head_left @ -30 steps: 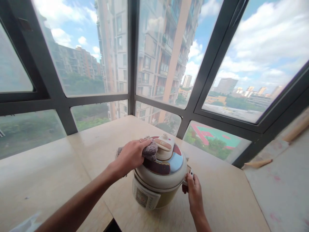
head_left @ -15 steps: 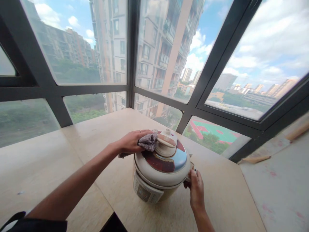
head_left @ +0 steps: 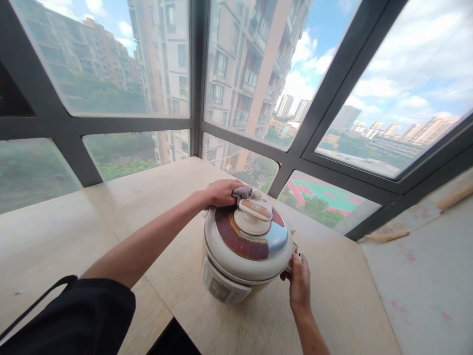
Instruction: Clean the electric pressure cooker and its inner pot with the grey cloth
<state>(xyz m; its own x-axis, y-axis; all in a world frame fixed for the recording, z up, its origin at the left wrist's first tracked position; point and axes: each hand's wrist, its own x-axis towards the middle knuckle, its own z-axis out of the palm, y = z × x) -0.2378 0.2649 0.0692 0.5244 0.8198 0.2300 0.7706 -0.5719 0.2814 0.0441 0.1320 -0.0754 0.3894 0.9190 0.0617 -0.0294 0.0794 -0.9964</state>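
Observation:
A white electric pressure cooker [head_left: 247, 266] stands upright on the stone windowsill, its control panel facing me. Its lid [head_left: 240, 241] is closed and has a reddish-brown and silver top with a raised handle in the middle. My left hand [head_left: 221, 193] presses a bunched grey cloth [head_left: 242, 193] against the far left of the lid, beside the handle. At the cooker's right side, my right hand [head_left: 300, 278] has its fingers curled round the side handle, which they partly hide.
Dark window frames [head_left: 196, 143] rise behind the pale stone sill [head_left: 148, 217]. To the right is a white wall [head_left: 428, 291] with peeling edges. A dark gap [head_left: 173, 340] shows at the sill's front edge.
My left hand has slid the cloth away from me along the lid, uncovering more of its left side. My right hand keeps its grip on the side handle. The view has shifted slightly.

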